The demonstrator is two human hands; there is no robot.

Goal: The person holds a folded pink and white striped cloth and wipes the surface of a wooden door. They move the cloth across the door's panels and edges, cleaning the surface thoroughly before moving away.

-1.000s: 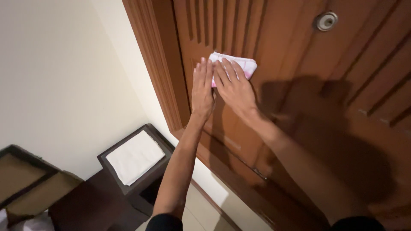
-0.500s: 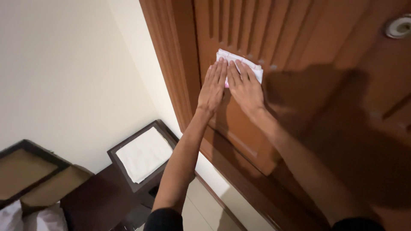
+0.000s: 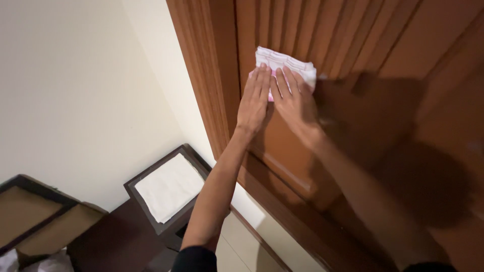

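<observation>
Both hands lie flat, fingers extended and together, pressing a folded white cloth (image 3: 285,65) with pink trim against the brown wooden door (image 3: 383,60) in the upper centre of the frame. The left hand (image 3: 253,100) covers the cloth's left part; the right hand (image 3: 295,98) lies just beside it. Neither hand is closed around the cloth. At lower left, a dark square bin (image 3: 151,174) holds a white liner.

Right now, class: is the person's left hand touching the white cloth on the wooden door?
Touching. The head view shows the left hand pressed flat, its fingertips overlapping the white cloth on the wooden door, no gap between.
</observation>
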